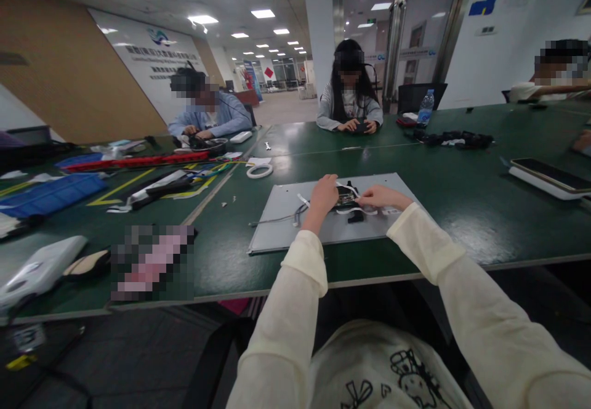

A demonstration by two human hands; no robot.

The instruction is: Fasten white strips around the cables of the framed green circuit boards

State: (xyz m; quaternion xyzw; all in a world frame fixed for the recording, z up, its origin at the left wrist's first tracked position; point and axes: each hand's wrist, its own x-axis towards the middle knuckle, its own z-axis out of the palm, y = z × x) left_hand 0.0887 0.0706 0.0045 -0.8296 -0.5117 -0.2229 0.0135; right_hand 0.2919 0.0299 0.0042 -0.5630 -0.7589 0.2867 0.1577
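A flat grey panel lies on the table in front of me. On its middle sits a small black electronic unit with a metallic board. White flat cables curve around this unit, and grey wires trail off to the left. My left hand is at the unit's left side with its fingers bent inward; what they grip, if anything, is hidden. From the right, my right hand pinches at a white flat cable by the unit's edge. A black piece shows just below the unit.
A roll of white tape and a small wrench lie beyond the panel. Phones are at right, a water bottle farther back. Blue trays and a white device stand left. Two people sit across the table; another is far right.
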